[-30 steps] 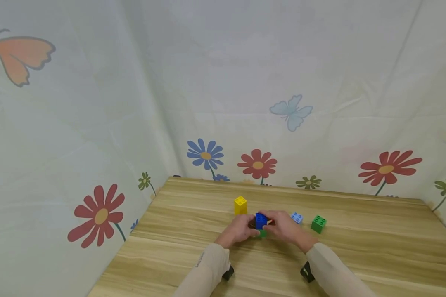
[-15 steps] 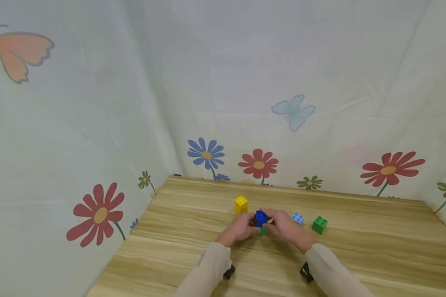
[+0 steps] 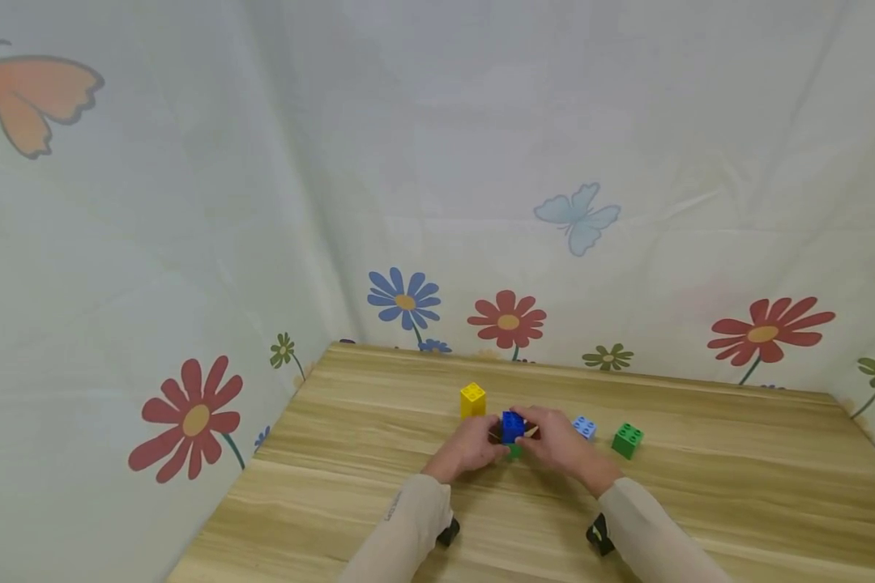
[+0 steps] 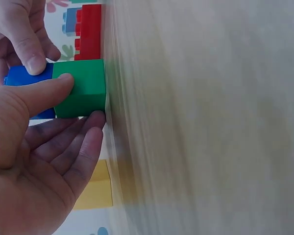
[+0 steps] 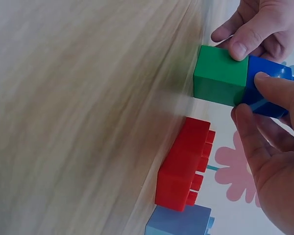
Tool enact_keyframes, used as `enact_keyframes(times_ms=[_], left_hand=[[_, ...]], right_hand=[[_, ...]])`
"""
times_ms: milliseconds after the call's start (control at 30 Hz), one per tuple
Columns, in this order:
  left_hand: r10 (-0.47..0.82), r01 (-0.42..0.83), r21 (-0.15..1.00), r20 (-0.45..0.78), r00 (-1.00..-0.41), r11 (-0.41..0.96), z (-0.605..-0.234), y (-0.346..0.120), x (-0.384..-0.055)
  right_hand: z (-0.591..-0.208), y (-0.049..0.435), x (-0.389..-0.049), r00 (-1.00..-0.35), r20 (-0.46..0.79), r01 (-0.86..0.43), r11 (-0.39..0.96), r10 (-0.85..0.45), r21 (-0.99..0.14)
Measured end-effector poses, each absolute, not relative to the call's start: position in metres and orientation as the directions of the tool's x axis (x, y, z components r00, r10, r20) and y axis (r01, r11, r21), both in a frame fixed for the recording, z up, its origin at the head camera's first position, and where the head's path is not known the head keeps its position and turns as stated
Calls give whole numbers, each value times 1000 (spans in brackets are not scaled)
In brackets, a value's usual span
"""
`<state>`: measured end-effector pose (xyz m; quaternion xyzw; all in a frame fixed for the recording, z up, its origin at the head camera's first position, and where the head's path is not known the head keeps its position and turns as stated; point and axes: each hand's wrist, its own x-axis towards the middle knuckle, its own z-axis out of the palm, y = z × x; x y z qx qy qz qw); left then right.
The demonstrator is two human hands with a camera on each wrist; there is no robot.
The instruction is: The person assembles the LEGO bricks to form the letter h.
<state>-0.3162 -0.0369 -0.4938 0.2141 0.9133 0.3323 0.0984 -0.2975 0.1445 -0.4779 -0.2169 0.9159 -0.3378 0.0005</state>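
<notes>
A blue brick [image 3: 513, 427] sits on top of a green brick [image 4: 81, 88], their faces meeting with no gap that I can see. My left hand [image 3: 472, 448] grips the green brick, thumb on its near face and fingers curled at its far side. From the other side my right hand [image 3: 560, 443] pinches the blue brick [image 5: 267, 85] between thumb and fingers. The green brick's base is at or close to the tabletop. In the head view the hands cover most of the green brick.
A yellow brick [image 3: 472, 401] stands behind my left hand. A red brick [image 5: 183, 164], mostly hidden in the head view, lies beyond my right hand beside a light blue brick [image 3: 584, 427]. Farther right is another green brick [image 3: 628, 440]. Flowered cloth [image 3: 437, 162] borders the wooden table [image 3: 379, 389].
Both hands keep the same hold on the stacked bricks. The head view has shifted very slightly, and the loose bricks stay where they were.
</notes>
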Motion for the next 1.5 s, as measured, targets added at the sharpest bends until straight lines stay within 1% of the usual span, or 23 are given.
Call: enact_keyframes(times_ms=[267,400,600,767,1033,1167,1300,1400,1500], left_hand=[[458,331,671,-15,-889,664,-490,-44,-315],[465,355,667,14,-885,655,-489,-50,-313],[458,336,685,5,-889,646,-483,-59,-313],[391,288,684,4,-920,670,-481,-68,-316],[240,209,626,36,-970,751,-481,-76,-320],[179,169,598,44,-983,784,-479,-79,-322],[134,124,586,26,-991,801,-478,-82,-324],[117,94,589,-1,-993,803,-477,-82,-326],[119,84,614,-16,-993,784,-478,-81,-327]], right_hand=[[-479,147,-296,-912,158,-393,694,-379,-604],[-479,150,-294,-917,168,-388,703,-363,-596],[-474,161,-286,-932,176,-358,720,-317,-595],[-466,174,-278,-925,192,-378,752,-327,-539],[-462,189,-272,-905,225,-425,796,-362,-430],[-466,196,-273,-888,252,-455,810,-384,-371],[-470,201,-274,-868,282,-486,817,-409,-309],[-472,203,-275,-859,291,-497,823,-422,-275],[-472,203,-276,-859,282,-498,824,-427,-269]])
